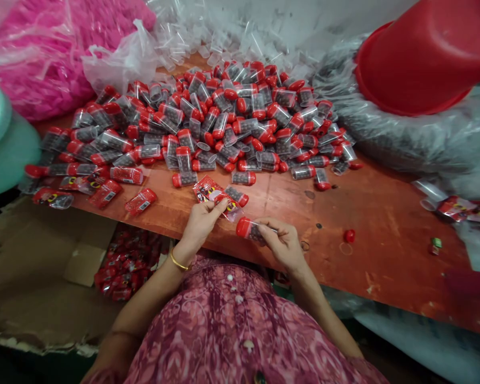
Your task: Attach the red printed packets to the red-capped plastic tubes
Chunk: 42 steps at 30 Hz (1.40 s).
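The right hand (pixel 283 241) grips a red-capped bottle (pixel 245 228) over the worktop (pixel 288 200), its long axis roughly sideways, red end pointing left toward a printed wrapper (pixel 206 189) just beside it, pinched by the left hand (pixel 200 223).

A worn reddish counter (pixel 384 234) here — pale grey wall (pixel 324 21) behind it, dull light on its top, shadow beneath.

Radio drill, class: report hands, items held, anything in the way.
Left hand pinching printed wrapper. Right hand gripping red-capped tube. Tube heap beyond, seemingly not blocking.
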### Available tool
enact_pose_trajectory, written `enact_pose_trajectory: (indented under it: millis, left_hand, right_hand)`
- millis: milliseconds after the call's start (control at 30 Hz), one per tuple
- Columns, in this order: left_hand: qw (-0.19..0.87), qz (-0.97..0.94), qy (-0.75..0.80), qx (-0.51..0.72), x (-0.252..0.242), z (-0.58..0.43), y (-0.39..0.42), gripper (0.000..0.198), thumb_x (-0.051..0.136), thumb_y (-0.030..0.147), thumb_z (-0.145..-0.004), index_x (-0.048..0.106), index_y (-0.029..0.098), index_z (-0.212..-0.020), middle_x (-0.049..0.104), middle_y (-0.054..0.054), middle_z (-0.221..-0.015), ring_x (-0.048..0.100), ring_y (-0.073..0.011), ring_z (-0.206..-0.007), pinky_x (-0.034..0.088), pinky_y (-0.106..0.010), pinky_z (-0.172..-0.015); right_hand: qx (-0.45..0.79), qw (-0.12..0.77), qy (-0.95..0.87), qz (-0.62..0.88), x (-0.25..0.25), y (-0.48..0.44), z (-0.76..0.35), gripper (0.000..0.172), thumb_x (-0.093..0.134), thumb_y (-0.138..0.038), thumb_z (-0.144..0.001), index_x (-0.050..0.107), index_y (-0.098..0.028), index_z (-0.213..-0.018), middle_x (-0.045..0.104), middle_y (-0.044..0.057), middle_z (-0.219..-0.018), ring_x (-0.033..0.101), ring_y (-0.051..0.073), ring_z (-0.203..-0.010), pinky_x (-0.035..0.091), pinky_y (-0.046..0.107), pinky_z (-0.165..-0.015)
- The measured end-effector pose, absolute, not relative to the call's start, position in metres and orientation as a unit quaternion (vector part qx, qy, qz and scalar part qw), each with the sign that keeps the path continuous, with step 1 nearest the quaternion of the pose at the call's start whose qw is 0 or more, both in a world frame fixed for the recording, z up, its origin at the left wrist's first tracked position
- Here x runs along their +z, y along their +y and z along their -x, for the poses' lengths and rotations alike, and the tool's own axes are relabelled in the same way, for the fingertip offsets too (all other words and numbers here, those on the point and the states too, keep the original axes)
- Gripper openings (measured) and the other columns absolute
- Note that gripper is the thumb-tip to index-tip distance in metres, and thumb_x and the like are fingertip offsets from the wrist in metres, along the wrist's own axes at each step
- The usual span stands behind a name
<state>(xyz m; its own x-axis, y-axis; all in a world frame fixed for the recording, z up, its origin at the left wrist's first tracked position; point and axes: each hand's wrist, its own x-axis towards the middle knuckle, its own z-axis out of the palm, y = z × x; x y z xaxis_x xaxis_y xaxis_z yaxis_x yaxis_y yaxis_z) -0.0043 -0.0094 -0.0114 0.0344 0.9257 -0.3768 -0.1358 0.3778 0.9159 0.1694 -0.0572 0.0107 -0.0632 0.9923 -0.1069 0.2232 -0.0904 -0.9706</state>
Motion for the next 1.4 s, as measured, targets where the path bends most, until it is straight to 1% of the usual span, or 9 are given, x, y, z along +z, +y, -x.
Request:
enact_pose_trajectory:
  millis: [167,400,700,833,900,967,1167,1267,1400]
  left_hand:
    - [0.649,-0.36,0.537,0.402,-0.007,0.003,-0.009,0.033,0.072,0.045,-0.063,0.067,0.014,-0.055,0.06,0.001,-0.052,0.049,-0.0101,-0.053,0.037,-0.022,-0.056]
    - [0.545,-0.419,0.592,0.42,-0.002,0.006,-0.014,0.03,0.073,0.038,-0.063,0.06,0.016,-0.048,0.049,0.004,-0.047,0.046,-0.011,-0.055,0.031,-0.021,-0.05]
    - [0.577,-0.417,0.568,0.413,-0.006,0.001,-0.013,0.034,0.072,0.04,-0.065,0.055,0.016,-0.047,0.047,0.005,-0.047,0.041,-0.0082,-0.05,0.031,-0.021,-0.05]
    - [0.641,-0.363,0.51,0.443,-0.01,-0.005,-0.014,0.029,0.075,0.041,-0.061,0.065,0.015,-0.066,0.06,0.003,-0.057,0.052,-0.0091,-0.055,0.042,-0.021,-0.057]
    - [0.672,-0.328,0.477,0.461,-0.01,-0.009,-0.014,0.033,0.078,0.038,-0.057,0.068,0.014,-0.077,0.068,0.001,-0.068,0.058,-0.0107,-0.062,0.047,-0.023,-0.064]
    - [0.688,-0.291,0.458,0.482,-0.009,-0.013,-0.015,0.038,0.081,0.035,-0.052,0.068,0.014,-0.081,0.071,-0.001,-0.076,0.062,-0.0117,-0.066,0.049,-0.024,-0.068]
    - [0.689,-0.183,0.455,0.533,-0.006,-0.027,-0.02,0.04,0.085,0.033,-0.045,0.068,0.013,-0.075,0.072,-0.002,-0.072,0.064,-0.0106,-0.062,0.05,-0.023,-0.068]
    - [0.681,-0.152,0.462,0.548,-0.005,-0.033,-0.024,0.04,0.084,0.036,-0.044,0.066,0.012,-0.072,0.07,-0.002,-0.067,0.062,-0.0094,-0.056,0.049,-0.022,-0.062]
    - [0.675,-0.159,0.462,0.553,-0.007,-0.034,-0.023,0.041,0.084,0.037,-0.045,0.065,0.012,-0.071,0.068,0.0,-0.064,0.06,-0.0084,-0.054,0.046,-0.02,-0.058]
  right_hand:
    - [0.442,0.378,-0.585,0.566,0.004,-0.055,-0.168,0.028,0.05,-0.038,-0.08,0.068,-0.017,-0.072,0.061,0.001,-0.061,0.052,0.012,-0.054,0.042,0.022,-0.05]
    - [0.362,0.333,-0.655,0.574,0.001,-0.059,-0.165,0.024,0.049,-0.032,-0.083,0.068,-0.018,-0.078,0.065,0.001,-0.063,0.055,0.012,-0.055,0.042,0.022,-0.054]
    - [0.44,0.396,-0.558,0.582,-0.015,-0.056,-0.161,0.027,0.049,-0.037,-0.083,0.067,-0.017,-0.079,0.063,0.0,-0.064,0.053,0.012,-0.055,0.041,0.022,-0.051]
    - [0.469,0.434,-0.536,0.552,-0.016,-0.056,-0.156,0.027,0.049,-0.038,-0.084,0.066,-0.018,-0.085,0.064,0.001,-0.072,0.055,0.013,-0.062,0.045,0.024,-0.058]
    - [0.471,0.445,-0.531,0.546,-0.017,-0.056,-0.151,0.028,0.048,-0.04,-0.085,0.065,-0.018,-0.087,0.062,0.001,-0.07,0.055,0.013,-0.06,0.046,0.024,-0.057]
    - [0.465,0.461,-0.517,0.551,-0.02,-0.056,-0.145,0.03,0.046,-0.042,-0.086,0.064,-0.018,-0.088,0.059,0.0,-0.066,0.052,0.012,-0.057,0.044,0.024,-0.053]
    - [0.418,0.568,-0.431,0.562,-0.034,-0.055,-0.125,0.031,0.048,-0.047,-0.086,0.06,-0.018,-0.09,0.053,-0.004,-0.058,0.043,0.008,-0.043,0.037,0.021,-0.041]
    - [0.456,0.584,-0.395,0.543,-0.037,-0.055,-0.119,0.031,0.046,-0.047,-0.087,0.058,-0.019,-0.092,0.048,-0.007,-0.052,0.04,0.007,-0.038,0.035,0.02,-0.038]
    - [0.462,0.58,-0.393,0.543,-0.035,-0.054,-0.117,0.034,0.048,-0.051,-0.086,0.056,-0.019,-0.092,0.047,-0.008,-0.05,0.04,0.007,-0.036,0.035,0.02,-0.036]
